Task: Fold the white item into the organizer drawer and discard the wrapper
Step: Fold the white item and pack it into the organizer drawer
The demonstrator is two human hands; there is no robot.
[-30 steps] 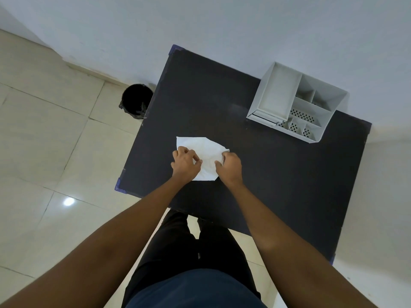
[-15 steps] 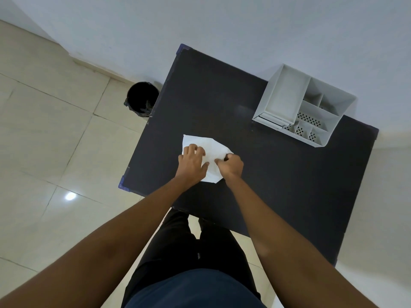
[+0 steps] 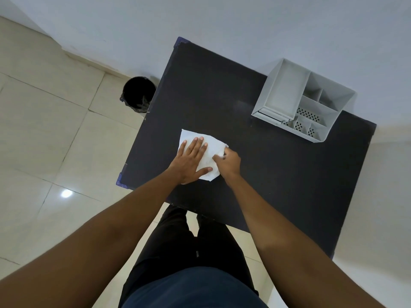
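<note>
A white cloth-like item (image 3: 213, 145) lies on the black table (image 3: 278, 178) near its front left part. My left hand (image 3: 190, 160) rests flat on it, fingers spread and palm down. My right hand (image 3: 229, 163) is curled over the item's right edge, pinching it. The grey organizer (image 3: 287, 92) with several compartments stands at the back right of the table, apart from both hands; its low drawer front (image 3: 270, 114) faces me. No wrapper is visible.
A black bin (image 3: 138, 94) with a dark liner stands on the tiled floor by the table's left edge. A white wall runs behind the table. My legs are at the table's front edge.
My left hand has opened from a curled grip and now lies flat on the white item. The right hand stays at the item's right edge.
</note>
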